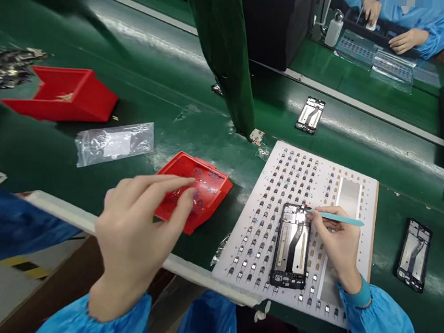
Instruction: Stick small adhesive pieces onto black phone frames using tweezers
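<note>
My left hand (136, 237) is over a small red bin (212, 212), with thumb and index fingertips nearly meeting in a pinch. Whether a small part is between them I cannot make out. Tiny pieces lie inside that bin. In my right hand (338, 246) is a slim teal pen-like tool (342, 219), its tip at the upper right corner of a phone frame (293, 246). The frame lies flat on a white board (370, 201) with rows of small dark metal parts. A black flex strip runs down the frame's silvery middle.
Left are another red bin (98, 99), a clear plastic bag (116, 143) and a pile of metal parts (7, 67). More phone frames lie at right (413, 255) and on the green belt (310, 115). A green-covered post (232, 57) rises behind the board. Across works a person in blue sleeves (439, 33).
</note>
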`<state>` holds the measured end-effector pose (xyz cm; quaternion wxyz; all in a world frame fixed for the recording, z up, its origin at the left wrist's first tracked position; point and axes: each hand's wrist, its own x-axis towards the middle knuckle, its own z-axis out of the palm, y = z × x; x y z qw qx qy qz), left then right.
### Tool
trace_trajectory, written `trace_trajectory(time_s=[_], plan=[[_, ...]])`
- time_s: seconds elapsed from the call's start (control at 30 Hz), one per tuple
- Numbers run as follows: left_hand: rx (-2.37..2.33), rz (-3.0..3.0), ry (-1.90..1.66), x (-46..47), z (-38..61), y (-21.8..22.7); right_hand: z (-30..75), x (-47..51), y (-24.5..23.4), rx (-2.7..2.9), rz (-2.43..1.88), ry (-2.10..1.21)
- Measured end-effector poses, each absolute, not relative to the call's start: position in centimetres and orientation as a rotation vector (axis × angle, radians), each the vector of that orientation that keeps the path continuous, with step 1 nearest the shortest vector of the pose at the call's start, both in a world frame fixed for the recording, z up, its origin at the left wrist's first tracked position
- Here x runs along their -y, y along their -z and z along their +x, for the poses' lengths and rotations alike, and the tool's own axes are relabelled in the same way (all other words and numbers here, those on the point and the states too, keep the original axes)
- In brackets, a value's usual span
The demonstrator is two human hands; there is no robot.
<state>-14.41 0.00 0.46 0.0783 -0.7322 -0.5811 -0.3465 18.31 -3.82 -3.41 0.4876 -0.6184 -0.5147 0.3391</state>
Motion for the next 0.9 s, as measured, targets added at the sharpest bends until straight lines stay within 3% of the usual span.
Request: trace_trajectory(time_s=[0.13, 0.3, 0.5, 0.9], plan=[[1.346, -2.631, 1.164, 0.1, -10.2, -0.1, 18.1, 3.9, 3.2, 1.303, -1.536, -0.778], [1.175, -3.052, 1.040, -0.3, -4.8, 2.2, 18.0, 3.8, 2.9, 1.301, -1.577, -0.755], [1.058, -3.025, 0.796, -1.1, -2.6, 4.2, 17.9, 3.6, 2.6, 1.281, -1.589, -0.797], [0.990, -2.825, 0.476, 0.4, -1.7, 4.0, 17.8, 3.7, 3.4, 1.178, -1.606, -0.857]])
